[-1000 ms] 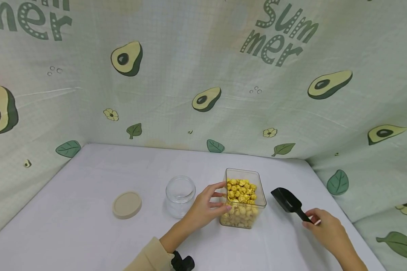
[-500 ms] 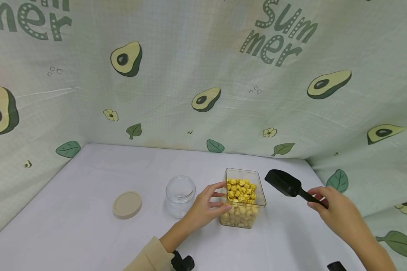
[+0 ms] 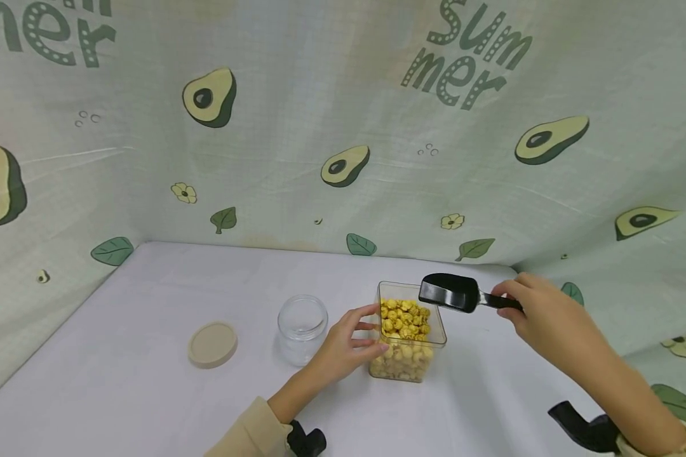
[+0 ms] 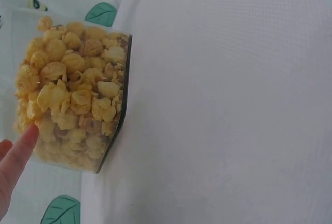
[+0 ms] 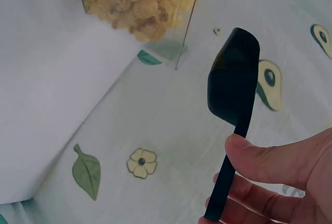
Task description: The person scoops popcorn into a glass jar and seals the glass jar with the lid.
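A clear square tub [image 3: 413, 342], partly filled with yellow popcorn [image 3: 403, 319], stands upright on the table. My left hand [image 3: 343, 346] rests against its left side with spread, fairly straight fingers, one fingertip touching the wall in the left wrist view. With my right hand [image 3: 534, 304] I grip the handle of a black scoop [image 3: 454, 293]. Thumb and fingers pinch that handle in the right wrist view. The scoop's head hangs above the tub's far right corner, clear of the popcorn, and hides part of the rim. No popcorn shows in the scoop.
Just left of my left hand stands a clear round jar [image 3: 302, 324] without a lid. A beige round lid [image 3: 213, 345] lies farther left on the white-covered table [image 3: 120, 374]. A printed avocado cloth [image 3: 280, 120] hangs behind and at both sides.
My right hand has lifted the scoop and carried it left from beside the tub to above its far right corner. The left hand and the tub have stayed in place.
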Demonstrator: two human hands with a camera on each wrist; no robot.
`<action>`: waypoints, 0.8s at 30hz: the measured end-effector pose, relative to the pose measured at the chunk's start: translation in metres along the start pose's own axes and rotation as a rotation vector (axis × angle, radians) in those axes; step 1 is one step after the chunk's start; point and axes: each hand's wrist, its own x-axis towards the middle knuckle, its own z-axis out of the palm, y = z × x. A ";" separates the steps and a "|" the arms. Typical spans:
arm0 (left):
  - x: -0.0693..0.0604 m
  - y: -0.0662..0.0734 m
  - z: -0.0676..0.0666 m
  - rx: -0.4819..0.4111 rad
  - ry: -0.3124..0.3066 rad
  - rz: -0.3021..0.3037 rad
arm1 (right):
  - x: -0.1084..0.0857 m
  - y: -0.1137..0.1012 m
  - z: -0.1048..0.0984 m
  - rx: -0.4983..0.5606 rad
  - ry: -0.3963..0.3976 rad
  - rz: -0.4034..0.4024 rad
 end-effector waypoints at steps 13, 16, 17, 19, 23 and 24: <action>0.001 -0.002 -0.001 0.016 0.011 -0.011 | 0.030 -0.033 -0.017 -0.303 -0.035 -0.207; 0.002 -0.003 -0.001 0.020 0.011 -0.014 | 0.034 -0.042 -0.020 -0.383 -0.039 -0.239; 0.001 -0.003 0.000 0.021 0.011 -0.012 | 0.035 -0.044 -0.020 -0.408 -0.042 -0.248; 0.001 -0.003 0.000 0.020 0.013 -0.009 | 0.036 -0.049 -0.020 -0.454 -0.045 -0.263; 0.000 -0.003 0.000 0.009 0.012 -0.001 | 0.038 -0.056 -0.016 -0.533 -0.043 -0.297; 0.000 -0.002 0.001 0.009 0.011 -0.003 | 0.039 -0.057 -0.015 -0.546 -0.038 -0.306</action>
